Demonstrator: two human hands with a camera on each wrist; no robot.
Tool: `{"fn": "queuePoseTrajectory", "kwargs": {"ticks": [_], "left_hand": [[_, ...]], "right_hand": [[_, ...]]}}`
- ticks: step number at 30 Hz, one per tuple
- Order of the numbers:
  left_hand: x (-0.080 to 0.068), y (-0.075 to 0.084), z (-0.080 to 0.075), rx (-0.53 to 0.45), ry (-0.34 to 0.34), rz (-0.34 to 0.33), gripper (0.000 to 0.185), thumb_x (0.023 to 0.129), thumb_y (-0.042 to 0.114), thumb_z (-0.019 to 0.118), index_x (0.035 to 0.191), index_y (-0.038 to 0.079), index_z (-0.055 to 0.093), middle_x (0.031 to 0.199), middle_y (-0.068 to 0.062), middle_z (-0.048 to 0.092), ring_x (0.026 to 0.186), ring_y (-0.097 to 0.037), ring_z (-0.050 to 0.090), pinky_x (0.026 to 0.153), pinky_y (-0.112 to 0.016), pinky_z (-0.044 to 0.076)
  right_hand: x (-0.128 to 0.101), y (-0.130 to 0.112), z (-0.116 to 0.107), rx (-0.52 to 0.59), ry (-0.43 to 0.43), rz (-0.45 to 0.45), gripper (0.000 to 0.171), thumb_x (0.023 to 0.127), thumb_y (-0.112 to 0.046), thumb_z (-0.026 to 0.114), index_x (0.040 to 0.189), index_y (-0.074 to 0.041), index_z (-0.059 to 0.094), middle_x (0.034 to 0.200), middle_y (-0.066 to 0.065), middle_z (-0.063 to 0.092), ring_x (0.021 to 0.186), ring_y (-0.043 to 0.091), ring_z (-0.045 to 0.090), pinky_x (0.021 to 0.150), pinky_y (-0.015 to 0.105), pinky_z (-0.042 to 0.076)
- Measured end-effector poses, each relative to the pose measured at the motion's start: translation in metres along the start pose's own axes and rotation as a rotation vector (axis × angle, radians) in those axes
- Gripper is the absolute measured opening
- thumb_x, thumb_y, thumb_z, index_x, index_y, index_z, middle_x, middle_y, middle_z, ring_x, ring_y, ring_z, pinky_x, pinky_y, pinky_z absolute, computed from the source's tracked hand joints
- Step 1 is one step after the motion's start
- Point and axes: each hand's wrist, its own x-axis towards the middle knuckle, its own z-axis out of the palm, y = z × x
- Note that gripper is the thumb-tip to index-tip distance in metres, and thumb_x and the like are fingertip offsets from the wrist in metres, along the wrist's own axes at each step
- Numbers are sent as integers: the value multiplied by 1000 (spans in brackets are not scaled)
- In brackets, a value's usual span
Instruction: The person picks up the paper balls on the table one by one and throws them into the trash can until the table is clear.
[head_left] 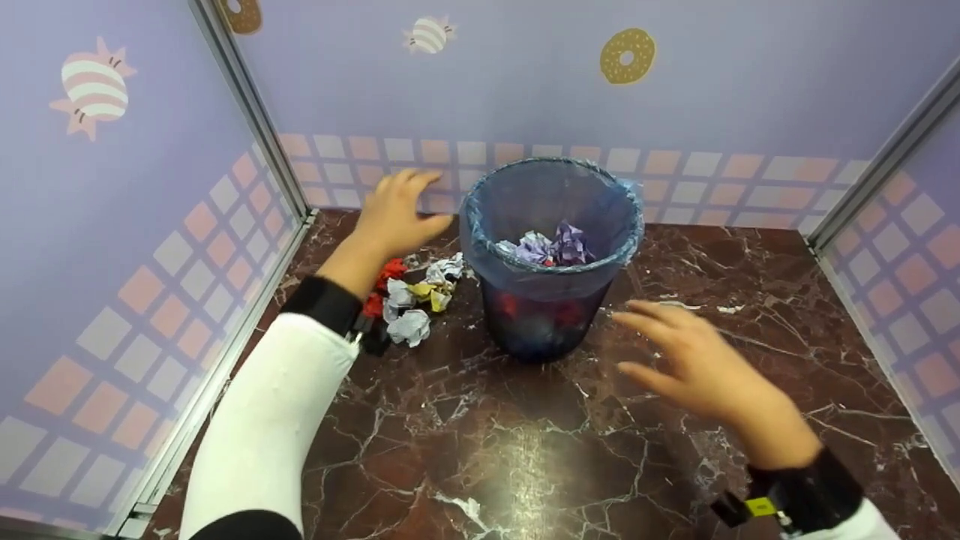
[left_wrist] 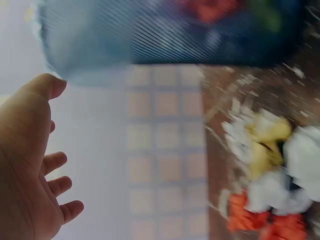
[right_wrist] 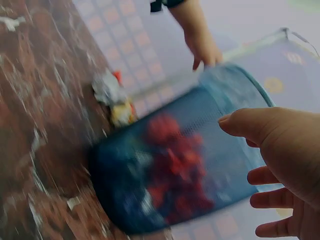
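Observation:
A dark mesh waste bin [head_left: 551, 315] lined with a blue plastic bag [head_left: 480, 255] stands upright near the back wall. Crumpled purple paper [head_left: 551, 246] shows inside, and red paper balls [right_wrist: 175, 160] show through the mesh in the right wrist view. My left hand [head_left: 397, 214] hovers left of the bin's rim, thumb apart from the fingers, holding nothing. To the right of the bin and lower, my right hand [head_left: 686, 360] is in the air, fingers loosely spread towards it and bare of any object. Below the left hand lies a pile of crumpled paper balls [head_left: 409, 326], white, yellow and red.
Wall panels with a tile pattern [head_left: 375, 157] enclose the back and both sides. The dark red marbled tabletop [head_left: 480, 442] carries white veins and reflects light at the front. Metal frame strips [head_left: 255, 127] run along the panel corners.

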Motion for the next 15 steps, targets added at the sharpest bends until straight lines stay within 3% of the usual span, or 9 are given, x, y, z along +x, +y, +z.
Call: {"fn": "queuePoseTrajectory", "kwargs": {"ticks": [7,10,15], "left_hand": [[-36,-47,49,-30,-27,-67,72,84,55,64,145,22,42,152,-4,38,137,-33,34,111,-62,24],[-53,-56,73,-25,-6,-85,68,82,54,67,138,19,50,141,-6,48,127,-32,43,104,-61,34],[-75,-62,108,35,15,-44,59,77,49,73,122,13,62,114,-8,57,105,-31,53,85,-54,47]], "right_hand": [[18,-35,35,-7,-38,-167,67,86,-57,63,146,-38,40,150,3,43,134,25,43,107,57,35],[25,-46,53,4,-76,-209,66,87,-58,61,147,-39,39,150,4,43,134,25,43,106,56,36],[32,-58,81,54,-142,-246,64,89,-58,58,147,-36,40,151,3,41,135,26,42,105,57,37]]}}
